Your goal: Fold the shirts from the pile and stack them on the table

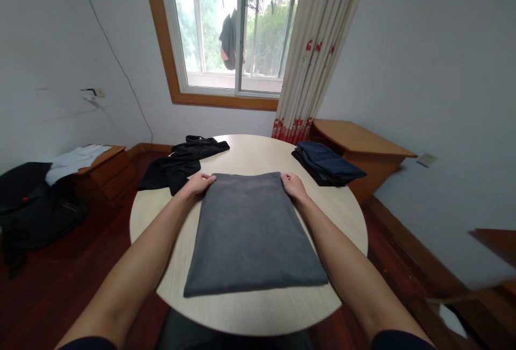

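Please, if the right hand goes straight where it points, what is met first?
The right hand pinches the grey cloth; past it, the way looks free over the table, probably until the wall below the window.

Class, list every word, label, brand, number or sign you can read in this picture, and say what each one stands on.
There are none to read.
The grey folded cloth shows no lettering.
The curtain carries red motifs, not words.
A small red mark on the dark heap at far left is too small to make out.
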`<state>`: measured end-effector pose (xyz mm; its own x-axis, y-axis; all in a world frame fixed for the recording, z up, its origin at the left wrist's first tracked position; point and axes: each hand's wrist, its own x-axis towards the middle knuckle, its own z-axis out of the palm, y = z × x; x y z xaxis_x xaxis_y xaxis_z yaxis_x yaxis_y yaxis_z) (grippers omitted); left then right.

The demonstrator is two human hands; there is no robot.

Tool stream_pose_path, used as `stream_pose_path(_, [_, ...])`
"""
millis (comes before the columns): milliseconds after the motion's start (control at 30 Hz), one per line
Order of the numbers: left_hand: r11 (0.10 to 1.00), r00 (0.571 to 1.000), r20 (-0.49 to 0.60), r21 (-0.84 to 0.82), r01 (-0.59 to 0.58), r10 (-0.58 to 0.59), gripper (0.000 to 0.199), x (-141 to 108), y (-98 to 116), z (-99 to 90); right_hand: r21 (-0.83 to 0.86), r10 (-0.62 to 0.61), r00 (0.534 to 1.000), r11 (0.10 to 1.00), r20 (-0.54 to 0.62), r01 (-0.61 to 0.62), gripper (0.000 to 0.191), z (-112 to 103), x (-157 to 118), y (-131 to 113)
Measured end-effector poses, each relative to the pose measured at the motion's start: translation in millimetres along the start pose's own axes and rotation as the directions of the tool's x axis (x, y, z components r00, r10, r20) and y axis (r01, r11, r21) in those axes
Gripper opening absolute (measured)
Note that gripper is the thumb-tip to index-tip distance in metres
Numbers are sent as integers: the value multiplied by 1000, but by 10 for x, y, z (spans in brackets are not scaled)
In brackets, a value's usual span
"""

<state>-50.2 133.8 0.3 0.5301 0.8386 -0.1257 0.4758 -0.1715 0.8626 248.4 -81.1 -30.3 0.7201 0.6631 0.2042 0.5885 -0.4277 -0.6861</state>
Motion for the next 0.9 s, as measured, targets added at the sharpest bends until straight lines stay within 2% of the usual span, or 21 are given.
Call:
stream_pose_path(133, [991, 995, 94, -127, 39, -27, 47, 7, 30, 7, 133, 28, 999, 991, -24, -24, 39, 56, 51, 58])
stream_pose_path(300, [989, 994, 37, -108, 104, -100, 46, 49, 58, 32, 236, 44, 999, 971, -18, -38, 42, 70, 56, 69])
stream_pose_path(367, [991, 994, 35, -71, 110, -108, 43, 64, 53, 49, 248, 38, 999, 968, -28, -30, 43, 56, 49, 60])
stream_pose_path(467, [991, 995, 52, -100, 88, -83, 41, 68, 21, 70, 220, 28, 998, 975, -57, -15, 41, 15, 27, 29])
stream_pose_path(567, [992, 1000, -5, -126, -4, 4, 40, 56, -8, 62, 125, -16, 993, 992, -116, 31, 39, -44, -10, -40])
stream_pose_path(667, [991, 984, -117, -26, -135, 131, 39, 44, 13, 17, 43, -76, 980, 995, -183, 85, 37, -100, -57, -150])
stream_pose_path(767, [958, 937, -236, 186, -218, 259, 31, 33, 71, -30, -43, -122, 971, 992, -207, 116, 34, -121, -107, -253])
stream_pose_path(833, [924, 920, -267, 331, -192, 287, 26, 18, 96, -40, -126, -124, 975, 987, -186, 101, 32, -108, -138, -291])
stream_pose_path(900, [895, 940, -251, 433, -105, 232, 27, -10, 101, -33, -224, -86, 987, 973, -133, 55, 30, -88, -165, -309])
